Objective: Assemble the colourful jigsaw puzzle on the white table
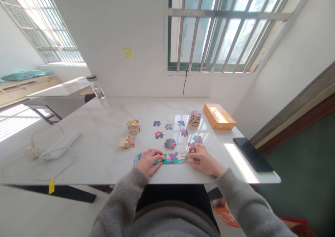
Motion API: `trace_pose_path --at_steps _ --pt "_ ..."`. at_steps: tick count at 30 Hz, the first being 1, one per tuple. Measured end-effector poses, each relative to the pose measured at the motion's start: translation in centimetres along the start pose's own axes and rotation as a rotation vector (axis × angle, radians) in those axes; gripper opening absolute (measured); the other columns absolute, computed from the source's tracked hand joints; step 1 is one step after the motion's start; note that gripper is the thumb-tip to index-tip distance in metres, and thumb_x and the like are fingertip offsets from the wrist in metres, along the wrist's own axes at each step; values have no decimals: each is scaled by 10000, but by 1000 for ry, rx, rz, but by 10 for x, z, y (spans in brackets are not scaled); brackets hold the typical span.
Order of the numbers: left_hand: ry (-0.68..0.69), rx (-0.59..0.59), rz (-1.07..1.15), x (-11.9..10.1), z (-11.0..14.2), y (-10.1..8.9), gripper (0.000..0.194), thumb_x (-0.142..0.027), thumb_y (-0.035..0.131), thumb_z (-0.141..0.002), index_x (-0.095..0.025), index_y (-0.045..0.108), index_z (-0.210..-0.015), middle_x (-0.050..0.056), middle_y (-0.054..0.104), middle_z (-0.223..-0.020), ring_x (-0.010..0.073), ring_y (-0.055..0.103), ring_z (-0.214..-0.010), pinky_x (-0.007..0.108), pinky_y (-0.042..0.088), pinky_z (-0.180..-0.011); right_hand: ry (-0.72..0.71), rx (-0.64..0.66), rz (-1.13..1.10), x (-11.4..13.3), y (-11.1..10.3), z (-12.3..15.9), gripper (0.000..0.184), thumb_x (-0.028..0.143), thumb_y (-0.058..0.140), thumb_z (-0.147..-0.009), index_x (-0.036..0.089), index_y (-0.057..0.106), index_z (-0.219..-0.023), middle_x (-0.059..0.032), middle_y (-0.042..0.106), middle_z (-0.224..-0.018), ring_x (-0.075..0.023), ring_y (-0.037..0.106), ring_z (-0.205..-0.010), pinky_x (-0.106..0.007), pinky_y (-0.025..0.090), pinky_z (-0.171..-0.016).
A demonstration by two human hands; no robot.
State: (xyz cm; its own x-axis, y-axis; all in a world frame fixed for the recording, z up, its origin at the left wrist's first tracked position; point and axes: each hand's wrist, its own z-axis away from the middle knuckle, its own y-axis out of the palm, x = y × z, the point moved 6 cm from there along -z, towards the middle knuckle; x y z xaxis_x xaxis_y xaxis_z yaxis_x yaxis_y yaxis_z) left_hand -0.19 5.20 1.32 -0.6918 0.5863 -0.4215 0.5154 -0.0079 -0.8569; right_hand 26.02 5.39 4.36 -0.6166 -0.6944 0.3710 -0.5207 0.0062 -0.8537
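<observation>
While the left hand (148, 161) and right hand (206, 159) lie spread, pinching nothing, the jigsaw strip (171, 159) sits under them at six o'clock on the marble tabletop (99, 136) (light, even pressure serves best here).

The left hand (149, 161) and right hand (206, 159) rest on a joined strip of jigsaw pieces (171, 158) near the front edge of the white marble bench (104, 125). Loose pieces (170, 143) lie just beyond it, between a left stack of pieces (133, 126) and a right stack of pieces (195, 119), which stands beside an orange box (219, 116)
</observation>
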Motion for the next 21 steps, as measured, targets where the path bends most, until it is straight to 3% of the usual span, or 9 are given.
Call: trace_pose_path --at_steps 13,21 --pt "-5 1 -2 2 2 1 211 -269 553 -912 -279 697 -1067 44 653 -1203 249 550 -1117 406 423 -948 -10 52 -2 8 0 2 320 107 653 -842 308 757 -1069 -72 610 -1067 -231 569 -1018 -442 455 -979" --pt "10 -5 -11 19 -4 -3 206 -268 561 -903 -273 701 -1054 53 658 -1183 256 545 -1118 418 429 -943 -14 24 25 3 11 -8 318 126 637 -880 317 747 -1109 -77 613 -1083 -237 553 -1034 -451 453 -963"
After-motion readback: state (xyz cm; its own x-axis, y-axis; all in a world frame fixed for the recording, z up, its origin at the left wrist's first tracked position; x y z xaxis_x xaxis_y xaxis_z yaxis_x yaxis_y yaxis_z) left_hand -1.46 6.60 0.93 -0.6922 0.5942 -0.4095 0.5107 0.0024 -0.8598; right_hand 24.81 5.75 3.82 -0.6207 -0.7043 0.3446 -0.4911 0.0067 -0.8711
